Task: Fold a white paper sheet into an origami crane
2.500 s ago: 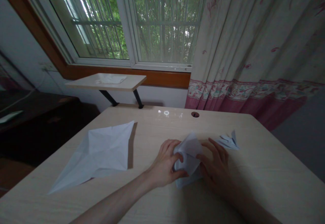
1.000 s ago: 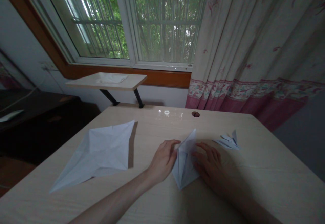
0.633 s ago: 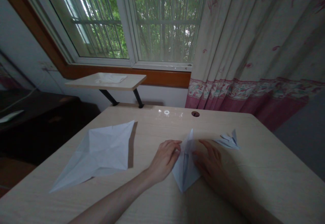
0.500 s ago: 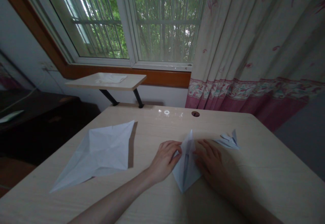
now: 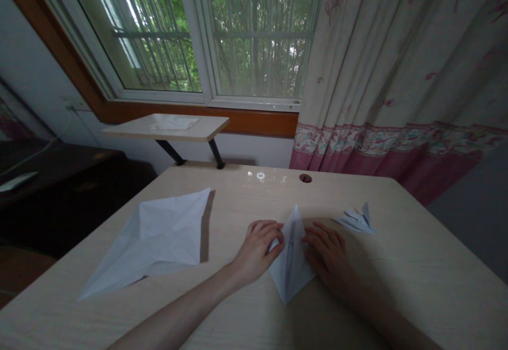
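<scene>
Between my hands a sheet of folded paper (image 5: 292, 265) lies on the table, kite-shaped, with its narrow tip away from me and a fold running down the middle. My left hand (image 5: 262, 244) pinches its left edge between thumb and fingers. On the right edge, the curled fingers of my right hand (image 5: 327, 249) grip the paper; the thumb is partly in shadow. Farther right sits a small folded paper figure (image 5: 357, 220) with a raised point. A larger creased white sheet (image 5: 166, 236) lies spread out at the left, untouched.
The pale wooden table (image 5: 234, 318) has a round cable hole (image 5: 305, 178) near its back edge. A raised shelf (image 5: 190, 134) on black legs stands at the back left, with white crumpled material (image 5: 174, 122) on it. Behind are a window and a floral curtain (image 5: 381, 75).
The folded paper's far tip has shifted slightly left and its middle fold looks more spread. Both hands stay nearly in place at its edges.
</scene>
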Available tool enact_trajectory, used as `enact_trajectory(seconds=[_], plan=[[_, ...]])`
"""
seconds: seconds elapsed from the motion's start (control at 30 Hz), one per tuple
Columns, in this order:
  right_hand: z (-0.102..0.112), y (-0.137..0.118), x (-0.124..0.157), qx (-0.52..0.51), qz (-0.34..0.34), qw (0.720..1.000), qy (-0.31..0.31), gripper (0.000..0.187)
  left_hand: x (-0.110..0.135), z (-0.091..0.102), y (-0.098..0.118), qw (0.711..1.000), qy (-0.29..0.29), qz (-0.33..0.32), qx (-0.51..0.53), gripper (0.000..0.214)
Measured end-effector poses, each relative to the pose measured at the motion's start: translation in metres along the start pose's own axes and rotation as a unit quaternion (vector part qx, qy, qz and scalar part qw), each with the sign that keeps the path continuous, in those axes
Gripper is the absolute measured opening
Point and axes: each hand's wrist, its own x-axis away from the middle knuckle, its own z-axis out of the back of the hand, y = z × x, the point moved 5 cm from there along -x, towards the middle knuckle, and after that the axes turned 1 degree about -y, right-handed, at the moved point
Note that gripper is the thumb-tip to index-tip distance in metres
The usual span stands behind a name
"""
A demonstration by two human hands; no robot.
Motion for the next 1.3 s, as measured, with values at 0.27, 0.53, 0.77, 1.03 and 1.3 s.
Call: enact_trajectory(seconds=[0.27,0.53,0.77,1.03,1.3], plan=[[0.009,-0.004,-0.001,-0.045,0.027,0.998,0.036,0.032,0.001,0.001,-0.006,0.997,0.03,0.006,0.072,0.009],[0.014,-0.008,-0.001,-0.072,0.061,0.995,0.044,0.039,0.003,-0.006,-0.015,0.978,0.06,0.025,0.199,0.042],[0.012,-0.007,0.0,-0.085,0.105,0.989,0.065,0.03,0.004,-0.003,-0.011,0.982,0.05,0.013,0.184,0.043],[0.003,-0.002,0.002,-0.114,0.006,0.992,0.049,0.023,0.002,0.005,0.006,0.991,0.026,-0.058,0.119,0.019],[0.008,-0.014,-0.004,-0.067,0.108,0.992,-0.012,0.034,0.005,0.004,0.006,0.983,0.044,-0.084,0.155,0.026]])
